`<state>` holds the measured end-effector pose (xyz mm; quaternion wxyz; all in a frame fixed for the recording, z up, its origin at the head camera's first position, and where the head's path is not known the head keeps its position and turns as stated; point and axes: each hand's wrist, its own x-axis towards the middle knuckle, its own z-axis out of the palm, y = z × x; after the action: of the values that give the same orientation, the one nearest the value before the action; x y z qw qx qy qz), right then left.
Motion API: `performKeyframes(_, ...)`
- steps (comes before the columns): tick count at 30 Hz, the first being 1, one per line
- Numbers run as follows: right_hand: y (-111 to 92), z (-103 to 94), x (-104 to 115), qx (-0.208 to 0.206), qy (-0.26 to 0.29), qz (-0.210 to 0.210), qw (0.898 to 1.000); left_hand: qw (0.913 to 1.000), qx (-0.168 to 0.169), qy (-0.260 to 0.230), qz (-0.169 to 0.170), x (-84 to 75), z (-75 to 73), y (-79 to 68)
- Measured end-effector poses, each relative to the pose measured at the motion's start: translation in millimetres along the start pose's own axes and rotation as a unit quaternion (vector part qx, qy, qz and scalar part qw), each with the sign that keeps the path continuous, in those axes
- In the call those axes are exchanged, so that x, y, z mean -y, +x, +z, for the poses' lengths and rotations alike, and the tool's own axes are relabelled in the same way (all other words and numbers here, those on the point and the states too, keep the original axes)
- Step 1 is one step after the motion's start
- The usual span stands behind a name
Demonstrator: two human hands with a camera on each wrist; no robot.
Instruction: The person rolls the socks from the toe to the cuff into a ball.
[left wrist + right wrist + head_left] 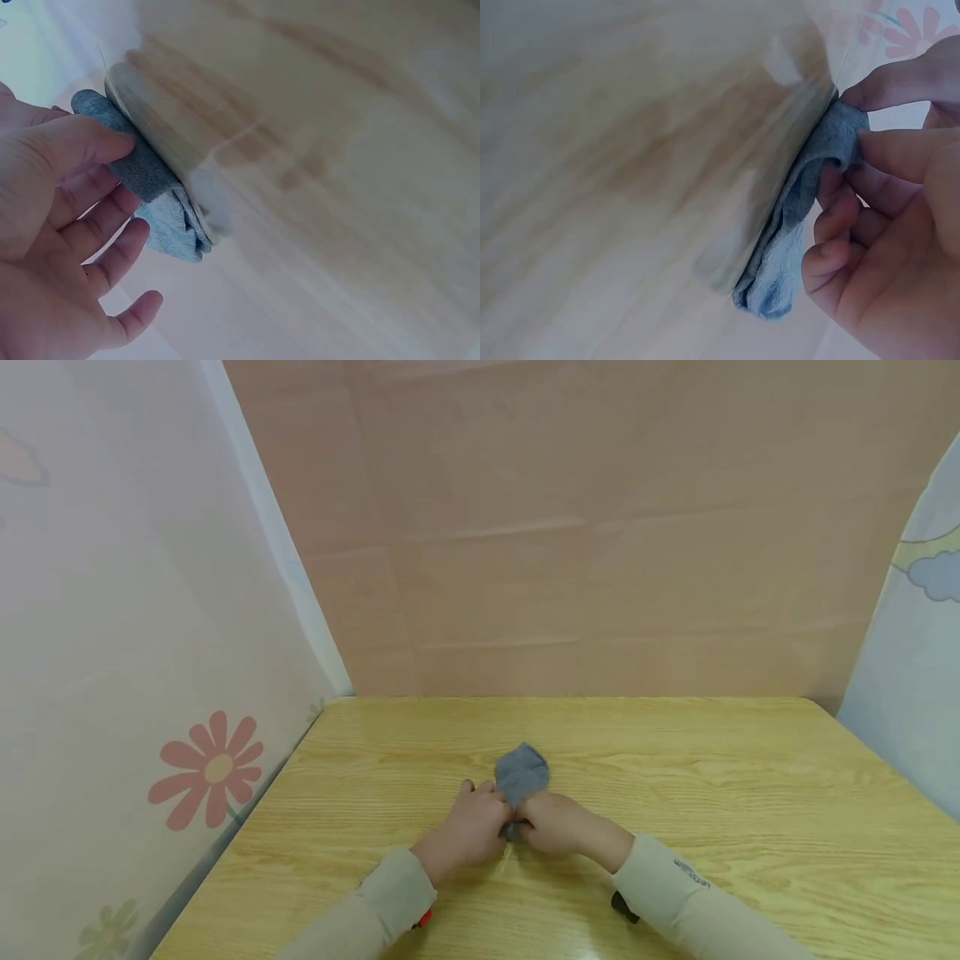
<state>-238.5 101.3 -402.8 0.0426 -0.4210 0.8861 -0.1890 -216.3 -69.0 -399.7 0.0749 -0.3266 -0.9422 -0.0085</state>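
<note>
A folded grey-blue cloth (521, 770) lies on the wooden table (712, 777), between the hands and just beyond them. The left hand (474, 825) pinches its near part from the left; the right hand (558, 823) pinches it from the right. Nearer, something black (624, 907) shows beside the right sleeve (667, 885).

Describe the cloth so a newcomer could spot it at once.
On the yellow wooden table, find the left hand and right hand close together. Both pinch a small folded cloth. Its blue-grey colour sets it apart from the beige sleeves and table.
</note>
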Motion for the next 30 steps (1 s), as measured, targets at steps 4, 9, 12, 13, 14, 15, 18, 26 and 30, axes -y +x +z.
performKeyframes(4, -2, -1.1, -1, -0.008, 0.012, 0.014, 1.000, 0.9996, -0.024, -0.013, 0.010, 1.9, 3.5, -0.9)
performKeyframes(9, -5, -1.8, -1, -0.040, -0.033, 0.018, 0.998, 0.9984, -0.017, -0.052, 0.014, 7.4, 8.1, 0.2)
performKeyframes(12, -6, -3.0, 0, -0.057, -0.081, -0.003, 0.995, 0.9954, 0.009, -0.096, -0.001, 11.1, 9.5, 1.5)
performKeyframes(13, -6, -3.2, 1, -0.060, -0.097, -0.012, 0.993, 0.9937, 0.017, -0.110, -0.010, 12.1, 9.9, 2.0)
performKeyframes(14, -6, -3.8, 2, -0.060, -0.113, -0.018, 0.992, 0.9916, 0.024, -0.125, -0.020, 12.9, 10.3, 2.8)
performKeyframes(15, -6, -4.2, 2, -0.060, -0.130, -0.027, 0.989, 0.9899, 0.030, -0.135, -0.029, 13.7, 10.9, 3.7)
performKeyframes(18, -4, -2.6, 1, -0.060, -0.174, -0.044, 0.982, 0.9868, 0.034, -0.149, -0.054, 14.8, 11.1, 6.7)
performKeyframes(26, -2, 0.8, 2, -0.067, -0.242, -0.061, 0.966, 0.9765, 0.038, -0.196, -0.082, 17.5, 5.9, 8.8)
performKeyframes(30, -1, 2.1, -1, -0.068, -0.260, -0.066, 0.961, 0.9833, 0.028, -0.174, -0.047, 19.9, 6.6, 6.9)
